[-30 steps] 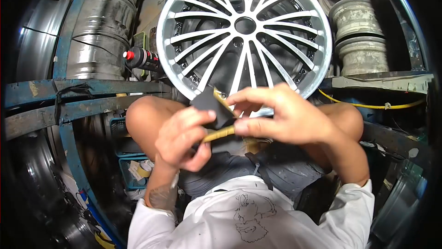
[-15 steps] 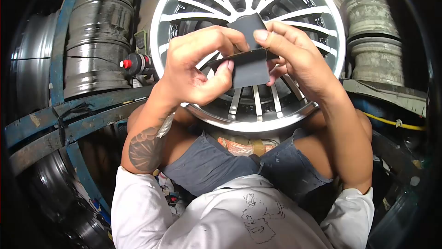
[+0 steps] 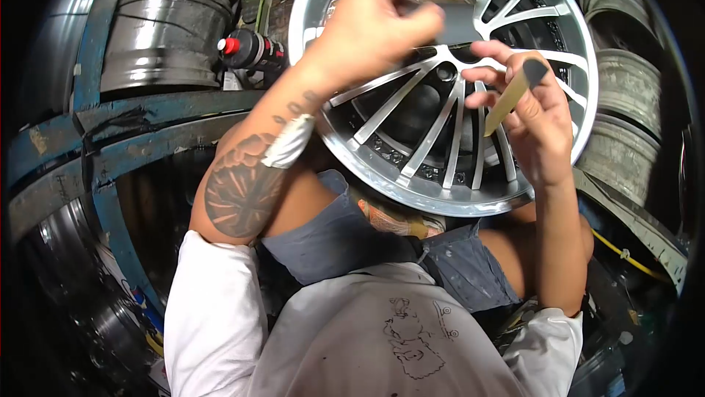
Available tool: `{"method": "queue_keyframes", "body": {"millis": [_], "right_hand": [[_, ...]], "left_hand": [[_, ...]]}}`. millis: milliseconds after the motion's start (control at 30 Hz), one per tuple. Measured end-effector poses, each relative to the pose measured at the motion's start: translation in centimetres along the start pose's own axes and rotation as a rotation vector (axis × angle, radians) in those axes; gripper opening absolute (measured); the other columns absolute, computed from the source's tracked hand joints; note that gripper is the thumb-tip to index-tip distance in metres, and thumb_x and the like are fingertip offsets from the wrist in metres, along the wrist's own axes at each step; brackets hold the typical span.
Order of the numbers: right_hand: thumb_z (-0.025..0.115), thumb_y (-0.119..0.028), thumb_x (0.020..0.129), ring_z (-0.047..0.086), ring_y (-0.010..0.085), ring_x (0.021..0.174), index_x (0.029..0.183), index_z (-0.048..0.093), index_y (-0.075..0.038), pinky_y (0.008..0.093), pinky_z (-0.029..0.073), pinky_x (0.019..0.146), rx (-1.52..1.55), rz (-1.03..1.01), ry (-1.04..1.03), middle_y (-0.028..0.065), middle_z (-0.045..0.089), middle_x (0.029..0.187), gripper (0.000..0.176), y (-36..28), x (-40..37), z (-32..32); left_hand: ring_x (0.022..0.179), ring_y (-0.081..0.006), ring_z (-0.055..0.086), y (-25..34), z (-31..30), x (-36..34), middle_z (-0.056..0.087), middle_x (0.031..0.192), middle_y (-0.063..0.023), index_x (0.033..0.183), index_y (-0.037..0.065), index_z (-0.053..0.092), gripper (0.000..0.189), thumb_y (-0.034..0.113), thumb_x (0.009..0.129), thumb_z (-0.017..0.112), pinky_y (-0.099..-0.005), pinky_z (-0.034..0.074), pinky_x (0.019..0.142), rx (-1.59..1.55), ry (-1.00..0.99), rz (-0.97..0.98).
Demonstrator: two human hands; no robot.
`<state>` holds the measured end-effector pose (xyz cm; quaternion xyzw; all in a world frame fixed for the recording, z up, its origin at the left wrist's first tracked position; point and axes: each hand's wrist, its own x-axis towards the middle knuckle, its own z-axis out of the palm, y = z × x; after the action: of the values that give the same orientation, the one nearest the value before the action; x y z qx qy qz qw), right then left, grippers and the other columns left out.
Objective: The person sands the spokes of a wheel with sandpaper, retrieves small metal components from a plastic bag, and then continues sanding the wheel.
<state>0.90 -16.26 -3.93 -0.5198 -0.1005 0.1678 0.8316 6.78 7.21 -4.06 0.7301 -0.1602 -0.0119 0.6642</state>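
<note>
A multi-spoke alloy wheel rim with a silver lip lies face up in front of my lap. Over its upper left part, my left hand is closed on a dark grey sandpaper piece; its fingers are slightly blurred. My right hand, above the right side of the rim, pinches a curled sandpaper strip. The strip's tan back faces me, and dark grit shows at its curled top. The two pieces are apart from each other.
Stacked wheel barrels stand at left, and more rims at right. A black bottle with a red cap sits beside the wheel. A blue metal frame runs along my left side. A yellow cable lies at right.
The dark sheet held between both hands is now in two separate pieces, one per hand. My left hand has moved up, my right hand right and down. The view has shifted.
</note>
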Motion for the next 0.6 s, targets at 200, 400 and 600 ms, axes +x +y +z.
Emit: {"method": "queue_keyframes", "body": {"millis": [200, 400, 600], "right_hand": [[0.06, -0.011, 0.102, 0.067, 0.0235, 0.099, 0.117, 0.055, 0.003, 0.0375, 0.053, 0.094, -0.342, -0.53, -0.047, 0.0274, 0.058, 0.134, 0.02, 0.6, 1.0, 1.1], [0.058, -0.016, 0.105, 0.067, 0.0132, 0.091, 0.115, 0.058, 0.0, 0.0278, 0.053, 0.087, -0.355, -0.151, 0.179, 0.0149, 0.073, 0.109, 0.019, -0.8, 0.6, 2.3], [0.058, -0.015, 0.105, 0.066, 0.0123, 0.095, 0.115, 0.058, 0.0, 0.0268, 0.051, 0.089, -0.295, -0.194, 0.076, 0.0115, 0.071, 0.107, 0.018, 0.2, 1.1, 2.3]], "left_hand": [[0.066, -0.0027, 0.056, 0.4, 1.1, -0.7, 0.065, 0.076, -0.0006, 0.093, 0.0, 0.064, 0.016, 0.014, 0.09, 0.071, -0.022, 0.044, 0.056, -0.054, -0.091, -0.251], [0.069, -0.0025, 0.055, 1.0, 1.3, -1.3, 0.065, 0.081, 0.0028, 0.093, 0.004, 0.065, 0.016, 0.018, 0.095, 0.073, -0.0189, 0.043, 0.062, -0.229, -0.036, -0.3], [0.096, -0.0136, 0.07, 0.6, -0.8, -1.0, 0.072, 0.101, -0.0061, 0.136, 0.001, 0.052, 0.049, 0.007, 0.091, 0.071, -0.027, 0.055, 0.09, -0.647, -0.371, -0.594]]}}
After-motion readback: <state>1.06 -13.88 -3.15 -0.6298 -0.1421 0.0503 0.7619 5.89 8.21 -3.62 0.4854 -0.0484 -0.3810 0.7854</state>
